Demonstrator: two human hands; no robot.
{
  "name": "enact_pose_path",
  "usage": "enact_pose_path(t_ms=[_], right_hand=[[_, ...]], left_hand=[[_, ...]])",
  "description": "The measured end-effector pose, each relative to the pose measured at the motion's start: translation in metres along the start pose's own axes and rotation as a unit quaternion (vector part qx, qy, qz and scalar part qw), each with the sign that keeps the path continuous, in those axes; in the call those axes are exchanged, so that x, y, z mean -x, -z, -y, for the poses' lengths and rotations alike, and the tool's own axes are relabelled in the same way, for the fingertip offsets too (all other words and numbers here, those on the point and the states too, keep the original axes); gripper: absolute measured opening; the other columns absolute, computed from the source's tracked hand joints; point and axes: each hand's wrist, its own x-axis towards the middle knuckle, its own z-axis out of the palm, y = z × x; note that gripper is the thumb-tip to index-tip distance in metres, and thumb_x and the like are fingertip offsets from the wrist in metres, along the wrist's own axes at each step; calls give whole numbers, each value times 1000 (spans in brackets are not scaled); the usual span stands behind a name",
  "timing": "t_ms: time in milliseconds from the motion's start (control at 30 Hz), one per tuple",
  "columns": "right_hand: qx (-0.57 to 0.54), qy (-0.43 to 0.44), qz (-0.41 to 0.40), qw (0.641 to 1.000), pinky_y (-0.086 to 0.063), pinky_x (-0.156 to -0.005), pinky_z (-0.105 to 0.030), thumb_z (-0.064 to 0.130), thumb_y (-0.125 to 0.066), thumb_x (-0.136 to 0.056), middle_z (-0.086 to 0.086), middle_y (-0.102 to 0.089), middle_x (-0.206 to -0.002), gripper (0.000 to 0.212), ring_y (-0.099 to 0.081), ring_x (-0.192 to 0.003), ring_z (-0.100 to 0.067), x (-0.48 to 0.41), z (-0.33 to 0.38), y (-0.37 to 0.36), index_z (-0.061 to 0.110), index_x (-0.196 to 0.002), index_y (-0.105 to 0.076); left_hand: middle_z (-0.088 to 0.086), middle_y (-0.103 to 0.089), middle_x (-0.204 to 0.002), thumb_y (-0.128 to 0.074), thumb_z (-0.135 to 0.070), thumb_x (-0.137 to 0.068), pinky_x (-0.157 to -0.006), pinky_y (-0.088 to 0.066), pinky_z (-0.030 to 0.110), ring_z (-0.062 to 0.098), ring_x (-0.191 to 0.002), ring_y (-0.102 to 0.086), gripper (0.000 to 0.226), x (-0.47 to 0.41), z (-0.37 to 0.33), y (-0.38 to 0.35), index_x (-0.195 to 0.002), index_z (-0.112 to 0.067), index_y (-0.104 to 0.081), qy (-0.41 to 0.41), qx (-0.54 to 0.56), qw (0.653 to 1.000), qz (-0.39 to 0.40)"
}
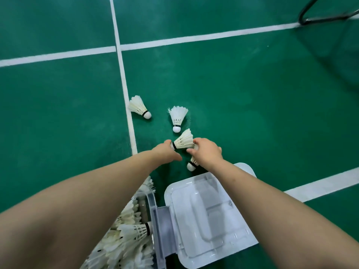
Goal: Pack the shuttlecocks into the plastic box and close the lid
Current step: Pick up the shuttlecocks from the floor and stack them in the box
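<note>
Loose shuttlecocks: we count four on the floor ahead of us. One lies on its side touching the white line, one stands cork-down just right of it, one is between our hands, and one lies under our right wrist, mostly covered.
Packed shuttlecocks: a dense heap fills the plastic box; we cannot count them.
Plastic box: one clear box at the lower edge of view, open, its near part cut off by the frame.
Lid: one translucent lid hinged to the box's right side, lying flat and open on the floor.
Left hand: our left hand touches the cork end of the shuttlecock between the hands; fingers curl toward it, but we cannot tell whether they are clamped on it.
Right hand: our right hand rests its fingertips on the feather end of the same shuttlecock; the grip underneath is hidden, so we cannot tell if it is closed.
Surface: a green court floor with white lines crossing it.
Room: a dark metal frame with dark netting hanging below it, top right, both cut off by the edge.
Hard to make out: the box's left wall, hidden behind our left forearm.
</note>
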Motion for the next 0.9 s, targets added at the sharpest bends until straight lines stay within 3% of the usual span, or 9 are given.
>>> enact_pose_path(t_ms=[100, 200, 300, 500, 600, 667, 767, 900], right_hand=[[-17, 1, -62, 998, -38, -91, -36, 31, -50, -91, -5, -66, -115, 24, -55, -111, -28, 5, 3, 5, 23, -109, -64], [-53, 33, -107, 992, -37, -90, -36, 33, -53, -90, -1, -67, -113, 23, -54, -109, -27, 19, 5, 13, 25, -106, -67], [-70, 97, -132, 984, -35, -87, -35, 32, -55, -90, 1, -68, -109, 21, -52, -107, -25, 43, 21, 19, 25, -104, -68], [-63, 250, -190, 947, -30, -74, -31, 31, -62, -85, 1, -68, -78, 13, -54, -87, -26, 100, 67, 30, 23, -87, -72], [-65, 332, -203, 919, -41, -64, -35, 30, -63, -76, 1, -63, -62, 12, -55, -70, -27, 128, 92, 31, 21, -75, -72], [-80, 371, -196, 904, -45, -59, -35, 25, -65, -72, 0, -62, -59, 9, -55, -64, -27, 149, 109, 26, 19, -73, -71], [-81, 412, -167, 892, -41, -59, -31, 25, -65, -75, 2, -65, -63, 9, -52, -64, -20, 171, 122, 11, 20, -78, -72], [-128, 340, -103, 926, -39, -74, -29, 30, -58, -90, 3, -69, -95, 30, -57, -90, -17, 189, 125, -9, 25, -119, -61]], left_hand=[[14, -52, -126, -63, -23, -81, -89, -44, 32, 25, -105, -52, 64, 8, -3, 0, -135, -8, -31, -3, 2, 1000, 2], [11, -57, -112, -60, -21, -81, -73, -44, 29, 23, -87, -52, 73, 24, -1, 11, -142, -14, -21, -27, -20, 999, -11], [12, -59, -113, -62, -23, -81, -69, -43, 30, 23, -84, -52, 77, 48, 6, 28, -143, -19, -16, -56, -58, 995, -60], [15, -50, -122, -67, -29, -76, -82, -41, 31, 28, -102, -53, 57, 114, 35, 47, -124, -18, -39, -78, -21, 984, -157], [12, -44, -132, -69, -29, -75, -94, -38, 32, 27, -119, -46, 73, 154, 54, 60, -137, -22, -30, -126, 13, 960, -250], [9, -52, -125, -69, -24, -76, -90, -39, 28, 26, -115, -50, 78, 183, 68, 63, -140, -27, -25, -168, 0, 949, -267], [0, -56, -92, -68, -24, -76, -69, -37, 27, 22, -87, -54, 64, 212, 95, 61, -131, -31, -35, -162, -43, 951, -259], [-10, -46, -70, -70, -26, -74, -54, -33, 26, 14, -65, -47, 60, 224, 141, 56, -125, -30, -37, -80, 1, 954, -289]])
